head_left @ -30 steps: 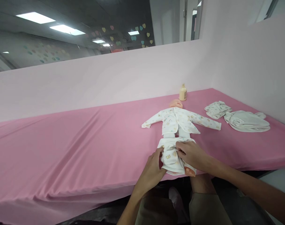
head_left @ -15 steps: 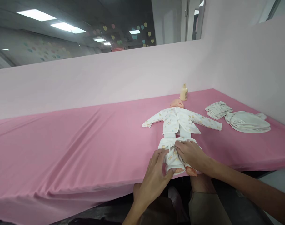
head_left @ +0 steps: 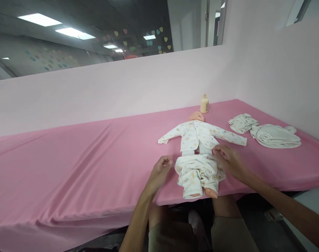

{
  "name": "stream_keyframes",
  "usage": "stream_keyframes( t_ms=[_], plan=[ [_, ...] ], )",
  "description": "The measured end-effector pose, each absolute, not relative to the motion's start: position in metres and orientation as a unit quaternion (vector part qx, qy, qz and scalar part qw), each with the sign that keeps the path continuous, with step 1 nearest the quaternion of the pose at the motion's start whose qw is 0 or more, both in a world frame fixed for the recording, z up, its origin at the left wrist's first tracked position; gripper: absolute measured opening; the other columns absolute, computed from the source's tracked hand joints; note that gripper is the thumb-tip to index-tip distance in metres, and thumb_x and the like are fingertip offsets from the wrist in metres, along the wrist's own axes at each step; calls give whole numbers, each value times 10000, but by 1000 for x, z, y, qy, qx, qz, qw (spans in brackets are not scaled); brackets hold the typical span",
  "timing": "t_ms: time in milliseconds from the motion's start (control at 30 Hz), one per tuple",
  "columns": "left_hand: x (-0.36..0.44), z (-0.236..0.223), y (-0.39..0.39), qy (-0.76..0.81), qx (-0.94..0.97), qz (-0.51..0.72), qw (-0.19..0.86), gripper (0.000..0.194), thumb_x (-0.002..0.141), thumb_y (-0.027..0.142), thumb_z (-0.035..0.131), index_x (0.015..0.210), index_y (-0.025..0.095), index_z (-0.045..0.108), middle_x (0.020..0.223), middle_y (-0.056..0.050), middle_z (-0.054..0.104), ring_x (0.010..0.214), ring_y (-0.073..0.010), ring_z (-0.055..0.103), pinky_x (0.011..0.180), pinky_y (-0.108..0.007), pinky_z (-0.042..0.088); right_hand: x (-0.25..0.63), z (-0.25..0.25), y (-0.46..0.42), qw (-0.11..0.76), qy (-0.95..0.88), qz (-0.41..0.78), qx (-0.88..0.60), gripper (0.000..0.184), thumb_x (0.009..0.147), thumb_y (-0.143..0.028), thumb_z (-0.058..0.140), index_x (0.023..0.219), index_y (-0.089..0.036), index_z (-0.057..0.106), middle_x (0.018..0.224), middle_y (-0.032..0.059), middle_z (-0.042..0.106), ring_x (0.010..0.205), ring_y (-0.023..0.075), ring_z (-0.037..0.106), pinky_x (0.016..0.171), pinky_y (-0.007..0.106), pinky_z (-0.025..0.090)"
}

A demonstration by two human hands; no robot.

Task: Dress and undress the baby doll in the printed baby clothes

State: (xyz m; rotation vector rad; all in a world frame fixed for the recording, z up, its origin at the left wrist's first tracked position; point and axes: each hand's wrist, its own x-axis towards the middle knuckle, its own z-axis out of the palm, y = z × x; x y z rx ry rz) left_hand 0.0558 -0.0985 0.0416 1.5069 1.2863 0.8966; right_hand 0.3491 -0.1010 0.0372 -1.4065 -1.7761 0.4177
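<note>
A baby doll point(head_left: 196, 116) lies on its back with its head toward the wall. It wears a white patterned jacket point(head_left: 189, 136) with both sleeves stretched out. Bunched white patterned trousers point(head_left: 196, 171) cover its lower legs, and its feet show at the cuffs. Left of the trousers, my left hand point(head_left: 159, 171) hovers with loosely bent fingers, holding nothing. My right hand point(head_left: 230, 161) is on the other side, fingers bent and apart, close to the jacket hem and trouser waist. Whether its fingertips touch the cloth is unclear.
A pink sheet point(head_left: 96, 168) covers the table. Behind the doll's head stands a cream pump bottle point(head_left: 204, 104). Folded patterned clothes point(head_left: 242, 123) and a white cloth bundle point(head_left: 276, 136) lie to the right. My knees are under the table's front edge.
Both hands have let go of the trousers and moved apart, the left one outward to the left, the right one up and right. The trousers now lie spread wider over the legs.
</note>
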Motion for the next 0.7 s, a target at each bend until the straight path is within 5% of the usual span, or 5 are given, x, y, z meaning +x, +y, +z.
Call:
stream_keyframes(
  t_ms=[167, 367, 700],
  plan=[
    [71, 44, -72, 456, 662, 311, 507, 349, 850, 364, 553, 1166, 217, 577, 1139, -65, 614, 1006, -211, 567, 868, -341, 455, 369, 22, -86, 341, -692, 355, -528, 163, 878, -336, 505, 871, -215, 613, 896, 47, 657, 819, 201, 599, 703, 340, 466],
    [72, 48, -61, 428, 670, 264, 546, 227, 773, 320, 665, 931, 192, 566, 922, -15, 598, 773, -135, 523, 666, -250, 406, 378, 25, -83, 299, -676, 518, -431, 156, 801, -314, 609, 878, -186, 565, 906, 46, 640, 814, 172, 593, 688, 294, 469],
    [70, 47, -47, 421, 642, 233, 597, 51, 770, 179, 601, 807, 172, 567, 850, -1, 577, 735, -112, 506, 636, -223, 392, 374, 11, -73, 304, -743, 343, -488, 199, 799, -247, 546, 656, -189, 419, 628, -34, 438, 584, 97, 334, 511, 250, 271]
  ],
)
